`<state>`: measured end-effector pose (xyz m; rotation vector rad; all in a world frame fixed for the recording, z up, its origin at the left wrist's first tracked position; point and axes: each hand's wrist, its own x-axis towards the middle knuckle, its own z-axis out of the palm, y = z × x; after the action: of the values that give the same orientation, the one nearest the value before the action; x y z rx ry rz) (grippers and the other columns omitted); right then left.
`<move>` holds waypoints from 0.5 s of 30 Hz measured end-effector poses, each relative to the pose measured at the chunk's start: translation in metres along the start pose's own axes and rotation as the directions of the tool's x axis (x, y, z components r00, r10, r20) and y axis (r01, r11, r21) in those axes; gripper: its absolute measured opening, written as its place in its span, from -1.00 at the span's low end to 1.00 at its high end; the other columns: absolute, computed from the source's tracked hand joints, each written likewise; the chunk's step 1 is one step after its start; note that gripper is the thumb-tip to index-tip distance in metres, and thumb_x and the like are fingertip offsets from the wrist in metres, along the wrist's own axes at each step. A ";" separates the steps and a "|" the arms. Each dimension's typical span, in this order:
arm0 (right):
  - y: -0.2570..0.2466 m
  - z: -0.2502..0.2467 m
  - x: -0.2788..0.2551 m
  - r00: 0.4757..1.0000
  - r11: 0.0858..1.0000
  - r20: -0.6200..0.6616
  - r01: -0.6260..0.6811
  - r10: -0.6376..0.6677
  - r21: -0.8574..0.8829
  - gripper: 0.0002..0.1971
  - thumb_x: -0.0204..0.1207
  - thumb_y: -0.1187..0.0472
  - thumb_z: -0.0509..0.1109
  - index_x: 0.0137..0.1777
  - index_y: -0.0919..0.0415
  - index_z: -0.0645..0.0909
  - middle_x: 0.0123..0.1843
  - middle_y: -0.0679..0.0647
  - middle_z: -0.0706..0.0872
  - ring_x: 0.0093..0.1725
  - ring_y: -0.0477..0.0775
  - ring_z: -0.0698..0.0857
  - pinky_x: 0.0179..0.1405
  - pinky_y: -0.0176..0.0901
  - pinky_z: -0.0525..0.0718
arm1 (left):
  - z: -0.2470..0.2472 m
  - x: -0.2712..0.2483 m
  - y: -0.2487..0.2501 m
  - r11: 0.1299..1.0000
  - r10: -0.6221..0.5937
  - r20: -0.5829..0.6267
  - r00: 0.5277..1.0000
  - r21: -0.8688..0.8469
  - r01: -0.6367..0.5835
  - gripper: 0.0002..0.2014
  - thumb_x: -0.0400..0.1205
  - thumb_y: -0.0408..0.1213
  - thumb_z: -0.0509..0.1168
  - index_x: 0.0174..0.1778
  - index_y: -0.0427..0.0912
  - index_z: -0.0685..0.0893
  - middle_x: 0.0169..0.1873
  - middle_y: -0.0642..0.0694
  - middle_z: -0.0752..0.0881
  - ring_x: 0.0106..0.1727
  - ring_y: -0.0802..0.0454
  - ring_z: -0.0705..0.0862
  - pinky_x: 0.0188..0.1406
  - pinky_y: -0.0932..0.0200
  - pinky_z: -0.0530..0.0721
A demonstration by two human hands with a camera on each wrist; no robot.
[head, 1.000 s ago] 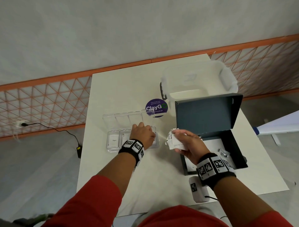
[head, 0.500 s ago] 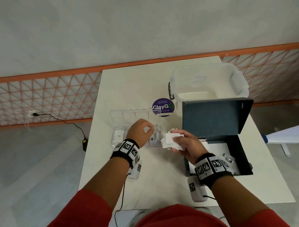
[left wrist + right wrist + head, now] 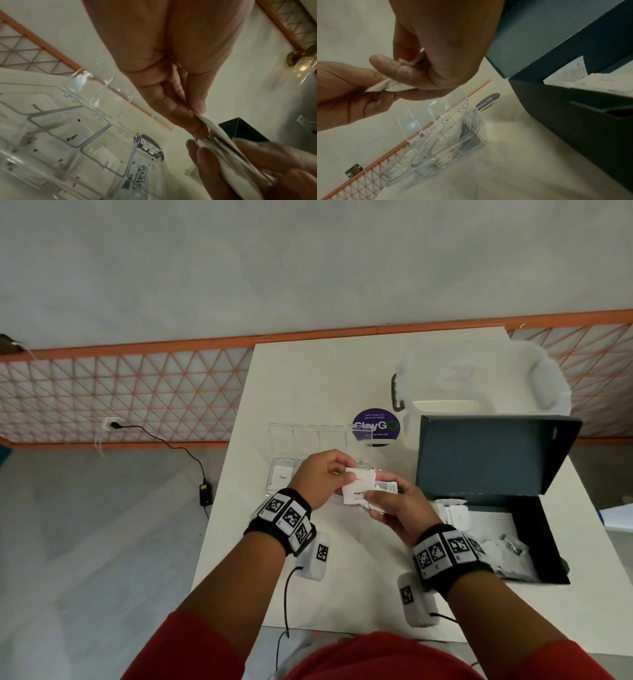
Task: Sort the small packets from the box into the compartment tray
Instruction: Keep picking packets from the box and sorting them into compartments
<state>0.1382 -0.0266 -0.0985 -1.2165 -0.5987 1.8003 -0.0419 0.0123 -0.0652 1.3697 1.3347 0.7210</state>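
Both hands (image 3: 359,491) pinch white packets (image 3: 358,486) above the tray (image 3: 282,479) (Pepper, Stevia inside); box (image 3: 534,529) holds more.

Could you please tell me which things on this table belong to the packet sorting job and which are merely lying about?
Part of the job:
- packets, pinched by left hand and right hand
- clear compartment tray, lid up
- dark box, open, more packets inside

Lying about:
- lidded plastic tub
- purple round sticker
- charger on the floor

left hand (image 3: 171,86) pinches packets (image 3: 221,143) | right hand (image 3: 257,169) grips them | compartment tray (image 3: 82,129) below-left
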 end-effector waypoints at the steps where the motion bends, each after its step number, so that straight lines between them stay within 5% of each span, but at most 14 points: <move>1: 0.001 0.001 0.000 1.000 1.000 -0.005 0.002 -0.002 -0.001 -0.69 0.47 0.55 0.46 0.01 0.11 0.73 -0.08 0.11 0.86 -0.16 0.07 0.85 -0.37 -0.21 0.75 | -0.003 0.000 0.000 1.000 -0.002 0.000 1.000 -0.005 0.002 -0.76 0.55 -0.49 0.39 -0.18 0.00 0.70 -0.27 0.06 0.80 -0.26 0.10 0.81 -0.36 0.23 0.73; 8: 0.009 -0.001 0.001 1.000 1.000 -0.018 0.006 -0.006 0.003 -0.68 0.47 0.55 0.45 -0.08 0.08 0.78 -0.09 -0.01 0.88 -0.18 0.05 0.86 -0.39 -0.22 0.74 | -0.044 0.010 -0.003 0.992 0.016 -0.124 0.992 0.126 0.000 -0.70 0.59 -0.48 0.33 -0.08 0.09 0.72 -0.07 0.04 0.70 -0.27 0.05 0.76 -0.22 0.14 0.77; 12: 0.010 -0.006 0.001 0.999 1.000 -0.032 0.017 -0.016 0.014 -0.68 0.47 0.53 0.47 -0.13 0.05 0.80 -0.06 0.00 0.88 -0.15 0.07 0.87 -0.38 -0.21 0.74 | -0.063 0.017 -0.009 0.985 0.026 -0.185 0.982 0.174 0.007 -0.71 0.50 -0.46 0.44 0.05 -0.01 0.69 -0.18 0.06 0.74 -0.18 0.17 0.70 -0.14 0.39 0.67; 15: 0.010 -0.009 0.001 0.999 1.000 -0.039 0.022 -0.022 0.007 -0.69 0.46 0.52 0.48 -0.11 0.04 0.80 -0.03 0.02 0.88 -0.10 0.11 0.87 -0.35 -0.20 0.75 | -0.062 0.025 -0.015 0.957 -0.006 -0.181 0.983 0.285 0.058 -0.75 0.43 -0.44 0.51 -0.10 -0.03 0.69 -0.22 0.06 0.75 -0.23 0.19 0.69 -0.23 0.45 0.60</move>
<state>0.1420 -0.0312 -0.1100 -1.2329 -0.5807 1.7550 -0.0991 0.0502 -0.0678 1.5368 1.6526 0.6568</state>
